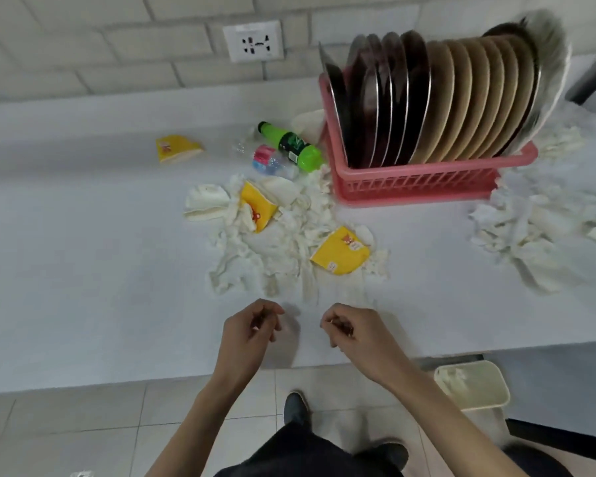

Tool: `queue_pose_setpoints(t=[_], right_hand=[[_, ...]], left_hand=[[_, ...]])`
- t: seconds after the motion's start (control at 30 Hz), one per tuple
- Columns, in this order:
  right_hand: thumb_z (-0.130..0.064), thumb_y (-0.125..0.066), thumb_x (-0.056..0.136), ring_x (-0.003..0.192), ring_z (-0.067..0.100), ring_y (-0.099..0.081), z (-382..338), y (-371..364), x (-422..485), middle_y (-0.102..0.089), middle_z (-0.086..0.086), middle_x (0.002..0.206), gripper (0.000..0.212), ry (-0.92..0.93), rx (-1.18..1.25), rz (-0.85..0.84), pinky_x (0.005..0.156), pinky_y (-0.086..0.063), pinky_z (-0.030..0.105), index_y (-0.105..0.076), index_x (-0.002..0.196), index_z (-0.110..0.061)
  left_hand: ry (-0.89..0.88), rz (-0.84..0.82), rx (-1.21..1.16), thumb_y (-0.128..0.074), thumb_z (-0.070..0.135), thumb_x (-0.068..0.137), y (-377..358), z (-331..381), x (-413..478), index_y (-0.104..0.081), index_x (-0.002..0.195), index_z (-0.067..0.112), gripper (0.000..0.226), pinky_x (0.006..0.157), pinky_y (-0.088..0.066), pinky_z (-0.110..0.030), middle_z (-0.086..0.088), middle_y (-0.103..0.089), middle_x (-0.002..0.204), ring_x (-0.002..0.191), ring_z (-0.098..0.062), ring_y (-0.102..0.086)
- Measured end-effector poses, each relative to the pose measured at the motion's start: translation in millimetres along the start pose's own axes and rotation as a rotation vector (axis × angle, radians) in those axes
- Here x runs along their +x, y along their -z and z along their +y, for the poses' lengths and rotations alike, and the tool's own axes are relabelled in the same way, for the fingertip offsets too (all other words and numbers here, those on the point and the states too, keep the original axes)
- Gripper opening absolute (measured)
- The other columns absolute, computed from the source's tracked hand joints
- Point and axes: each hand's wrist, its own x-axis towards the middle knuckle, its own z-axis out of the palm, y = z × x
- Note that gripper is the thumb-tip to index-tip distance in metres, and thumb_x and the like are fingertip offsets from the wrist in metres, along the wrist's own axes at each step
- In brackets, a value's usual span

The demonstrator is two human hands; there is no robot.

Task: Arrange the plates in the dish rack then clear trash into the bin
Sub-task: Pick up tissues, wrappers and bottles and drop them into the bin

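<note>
A pink dish rack [427, 185] at the back right of the counter holds several upright plates [461, 101], dark steel ones on the left and tan ones on the right. Crumpled white tissues [279, 249] lie in a heap mid-counter with yellow wrappers [341, 251] among them. A green bottle [291, 146] lies beside the rack. My left hand [252, 327] and my right hand [353, 330] hover over the counter's front edge, fingers loosely curled and holding nothing. A cream bin [496, 380] stands on the floor under the counter at the right, with tissue inside.
More tissues [537, 232] are piled right of the rack. Another yellow wrapper [176, 148] lies at the back left, and a crushed clear bottle with a pink label [267, 160] near the green one. A wall socket [253, 41] sits above. My shoes stand on the tiled floor.
</note>
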Motion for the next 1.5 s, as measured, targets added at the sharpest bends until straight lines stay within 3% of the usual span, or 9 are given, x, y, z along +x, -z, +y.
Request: queue_pose_setpoints(t=[0.23, 0.37, 0.63, 0.77, 0.9, 1.03, 1.13, 1.3, 1.5], right_hand=[[-0.014, -0.059, 0.094, 0.062, 0.026, -0.061, -31.6, -35.3, 40.9, -0.061, 0.001, 0.065, 0.013, 0.049, -0.047, -0.071, 0.062, -0.05, 0.039, -0.064, 0.083, -0.021], [-0.015, -0.06, 0.094, 0.062, 0.027, -0.059, -44.3, -41.0, 58.9, -0.06, 0.0, 0.063, 0.011, 0.076, -0.048, -0.053, 0.059, -0.046, 0.034, -0.064, 0.084, -0.018], [-0.013, -0.063, 0.091, 0.06, 0.01, -0.05, -54.3, -44.9, 82.9, -0.056, -0.005, 0.067, 0.005, 0.158, -0.14, 0.005, 0.059, -0.041, 0.021, -0.064, 0.089, -0.018], [-0.027, -0.07, 0.085, 0.099, 0.008, -0.049, -52.6, -48.9, 99.1, -0.053, -0.009, 0.108, 0.039, 0.242, -0.415, 0.027, 0.086, -0.043, 0.025, -0.06, 0.123, -0.022], [-0.038, -0.075, 0.078, 0.115, 0.019, -0.04, -54.9, -58.0, 112.0, -0.047, -0.003, 0.125, 0.065, 0.268, -0.676, -0.001, 0.094, -0.036, 0.032, -0.053, 0.137, -0.021], [-0.033, -0.071, 0.081, 0.111, 0.022, -0.043, -51.6, -67.5, 121.1, -0.052, -0.002, 0.113, 0.048, 0.283, -0.771, -0.017, 0.086, -0.033, 0.032, -0.061, 0.126, -0.02], [-0.025, -0.07, 0.082, 0.106, 0.023, -0.046, -48.4, -69.2, 122.7, -0.056, -0.003, 0.104, 0.031, 0.316, -0.728, 0.023, 0.081, -0.034, 0.031, -0.066, 0.112, -0.019], [-0.028, -0.07, 0.083, 0.103, 0.017, -0.044, -47.3, -65.5, 119.0, -0.056, -0.007, 0.102, 0.029, 0.346, -0.626, 0.089, 0.081, -0.035, 0.029, -0.067, 0.11, -0.018], [-0.027, -0.068, 0.084, 0.106, 0.017, -0.044, -51.4, -60.3, 115.9, -0.056, -0.007, 0.105, 0.03, 0.347, -0.621, 0.065, 0.085, -0.04, 0.032, -0.066, 0.113, -0.018]], left_hand=[[-0.135, 0.234, 0.253, -0.062, 0.002, 0.086, 53.2, -24.2, 42.4, -0.062, 0.108, 0.029, 0.035, 0.066, -0.044, -0.023, 0.013, -0.058, 0.112, 0.089, -0.007, -0.058], [-0.073, 0.165, 0.451, -0.076, 0.026, 0.08, 78.4, -36.4, 76.7, -0.047, 0.142, 0.028, 0.068, 0.084, -0.048, -0.034, 0.004, -0.04, 0.141, 0.124, -0.017, -0.042], [-0.12, 0.092, 0.394, -0.073, 0.014, 0.082, 104.8, -45.5, 88.7, -0.074, 0.098, 0.024, 0.019, 0.069, -0.048, -0.03, 0.012, -0.066, 0.093, 0.081, -0.009, -0.061], [-0.076, 0.203, 0.142, -0.072, 0.02, 0.088, 111.8, -39.5, 73.6, -0.064, 0.077, 0.016, 0.014, 0.058, -0.038, -0.024, 0.0, -0.06, 0.071, 0.063, -0.011, -0.05], [-0.052, 0.218, -0.103, -0.064, 0.018, 0.08, 115.9, -31.9, 62.9, -0.067, 0.086, 0.014, 0.008, 0.067, -0.044, -0.022, 0.001, -0.067, 0.084, 0.075, -0.013, -0.059], [-0.029, 0.248, -0.331, -0.058, 0.008, 0.079, 120.8, -25.8, 59.7, -0.068, 0.076, 0.015, 0.013, 0.089, -0.053, -0.04, -0.006, -0.075, 0.097, 0.099, -0.024, -0.069], [-0.02, 0.278, -0.331, -0.059, 0.012, 0.081, 124.8, -29.2, 62.2, -0.057, 0.076, 0.0, 0.013, 0.088, -0.05, -0.045, -0.015, -0.074, 0.087, 0.091, -0.033, -0.069], [0.004, 0.225, -0.062, -0.055, 0.014, 0.087, 124.0, -47.9, 62.0, -0.053, 0.093, 0.021, 0.009, 0.062, -0.045, -0.033, -0.003, -0.063, 0.084, 0.075, -0.023, -0.059], [-0.215, 0.054, 0.586, -0.047, 0.037, 0.086, 113.7, -87.3, 52.2, -0.063, 0.11, 0.028, 0.03, 0.081, -0.04, -0.034, 0.014, -0.053, 0.108, 0.097, -0.012, -0.052]])
